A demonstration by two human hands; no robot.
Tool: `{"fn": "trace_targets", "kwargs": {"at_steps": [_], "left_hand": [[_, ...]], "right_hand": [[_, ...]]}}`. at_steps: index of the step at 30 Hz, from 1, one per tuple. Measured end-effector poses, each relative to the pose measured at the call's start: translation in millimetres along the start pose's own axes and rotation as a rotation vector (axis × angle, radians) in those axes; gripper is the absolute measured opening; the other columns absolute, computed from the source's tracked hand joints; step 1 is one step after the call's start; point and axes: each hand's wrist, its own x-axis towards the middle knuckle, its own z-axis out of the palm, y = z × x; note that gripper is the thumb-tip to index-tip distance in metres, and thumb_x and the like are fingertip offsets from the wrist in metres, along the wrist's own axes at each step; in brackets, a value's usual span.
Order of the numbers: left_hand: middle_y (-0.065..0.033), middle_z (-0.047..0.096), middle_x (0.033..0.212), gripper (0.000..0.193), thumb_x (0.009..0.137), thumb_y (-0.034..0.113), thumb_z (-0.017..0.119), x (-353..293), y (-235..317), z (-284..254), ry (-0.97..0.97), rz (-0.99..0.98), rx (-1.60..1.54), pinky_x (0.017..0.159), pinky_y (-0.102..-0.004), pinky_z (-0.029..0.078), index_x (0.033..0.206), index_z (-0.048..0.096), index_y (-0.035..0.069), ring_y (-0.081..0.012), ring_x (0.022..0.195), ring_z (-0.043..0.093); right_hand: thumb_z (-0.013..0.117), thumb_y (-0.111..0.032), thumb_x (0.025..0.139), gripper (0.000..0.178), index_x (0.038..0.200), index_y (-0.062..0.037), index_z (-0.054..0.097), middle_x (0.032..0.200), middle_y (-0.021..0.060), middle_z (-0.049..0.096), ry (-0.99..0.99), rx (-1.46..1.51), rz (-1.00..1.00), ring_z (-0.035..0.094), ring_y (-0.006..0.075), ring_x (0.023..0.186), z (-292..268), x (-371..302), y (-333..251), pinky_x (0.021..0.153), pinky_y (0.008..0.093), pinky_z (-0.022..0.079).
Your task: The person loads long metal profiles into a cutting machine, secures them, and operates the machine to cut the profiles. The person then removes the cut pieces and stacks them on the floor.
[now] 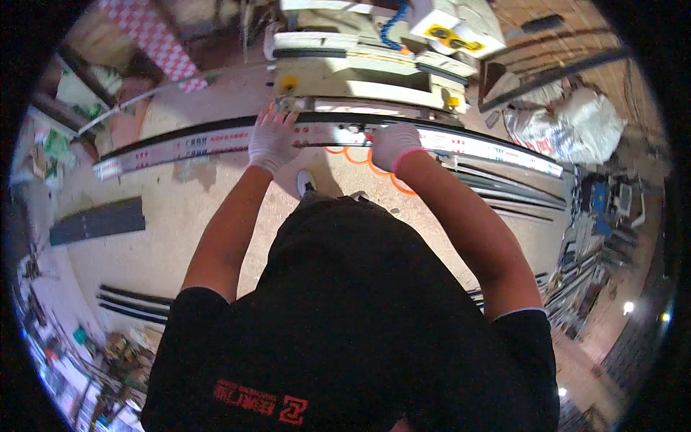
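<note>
2 hands (pixel 272 146) (pixel 396 146) on profile (pixel 216 143), white sack (pixel 567 133)

A crumpled white sack (pixel 583 128) lay at upper right; a red-and-white checkered strip (pixel 152 37) slanted across the upper left.

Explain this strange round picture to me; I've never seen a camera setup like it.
There is no robot here. A fisheye camera on the person's head looks down, so straight edges bend. The black shirt and both arms are the wearer's own. The gloved left hand and gloved right hand are both on a long bar with a printed face and dark edge; how tightly each grips is unclear. Beyond it stands a pale machine. A dark panel lies on the floor at left, and white sacks sit at right.
</note>
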Motion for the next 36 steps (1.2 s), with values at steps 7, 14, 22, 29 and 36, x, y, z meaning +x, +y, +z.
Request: {"fn": "trace_targets", "kwargs": {"at_steps": [7, 14, 22, 29, 36], "left_hand": [[-0.0128, 0.054, 0.136, 0.091, 0.070, 0.057, 0.080, 2.8, -8.1, 11.0, -0.072, -0.011, -0.022, 0.120, -0.0509, 0.027, 0.144, 0.045, 0.016, -0.0306, 0.132, 0.049], [-0.0062, 0.053, 0.141, 0.063, 0.077, 0.040, 0.075, 5.4, -2.3, -0.1, -0.102, 0.122, 0.077, 0.114, -0.0449, 0.035, 0.135, 0.059, 0.021, -0.0265, 0.130, 0.048], [-0.0086, 0.057, 0.131, 0.097, 0.064, 0.044, 0.088, -1.8, 4.3, -9.1, -0.018, -0.058, 0.039, 0.123, -0.0467, 0.024, 0.144, 0.044, 0.012, -0.0251, 0.127, 0.051], [-0.0089, 0.057, 0.131, 0.096, 0.065, 0.043, 0.088, 2.3, -2.2, 10.7, 0.045, -0.023, -0.085, 0.122, -0.0476, 0.025, 0.144, 0.045, 0.011, -0.0260, 0.126, 0.051], [-0.0089, 0.056, 0.137, 0.089, 0.067, 0.042, 0.086, 3.9, -1.4, 1.6, -0.012, -0.017, -0.068, 0.120, -0.0464, 0.027, 0.142, 0.048, 0.012, -0.0267, 0.131, 0.049]], "right_hand": [[0.049, -0.024, 0.096, 0.034, 0.125, -0.0194, 0.068, 0.104, 0.0114, 0.074, -0.103, -0.140, -0.014, 0.072, 0.0302, 0.096, -26.7, -32.5, -9.7, 0.082, 0.0448, 0.056], [0.064, -0.024, 0.088, 0.021, 0.098, -0.0121, 0.078, 0.095, 0.0106, 0.075, -0.090, -0.095, 0.065, 0.073, 0.0244, 0.089, -23.1, -11.5, -34.7, 0.078, 0.0396, 0.058], [0.078, -0.032, 0.081, 0.036, 0.111, -0.0130, 0.075, 0.101, 0.0078, 0.075, -0.383, -0.293, 0.014, 0.072, 0.0275, 0.088, -57.2, 17.6, -55.2, 0.072, 0.0496, 0.059], [0.078, -0.027, 0.081, 0.035, 0.113, -0.0129, 0.076, 0.104, 0.0057, 0.074, -0.251, -0.177, 0.090, 0.071, 0.0274, 0.086, -31.5, 35.5, -49.4, 0.064, 0.0505, 0.057], [0.066, -0.026, 0.089, 0.030, 0.116, -0.0159, 0.075, 0.116, 0.0050, 0.073, -0.029, -0.212, -0.035, 0.070, 0.0257, 0.105, -11.7, 43.5, -44.9, 0.081, 0.0442, 0.057]]}}
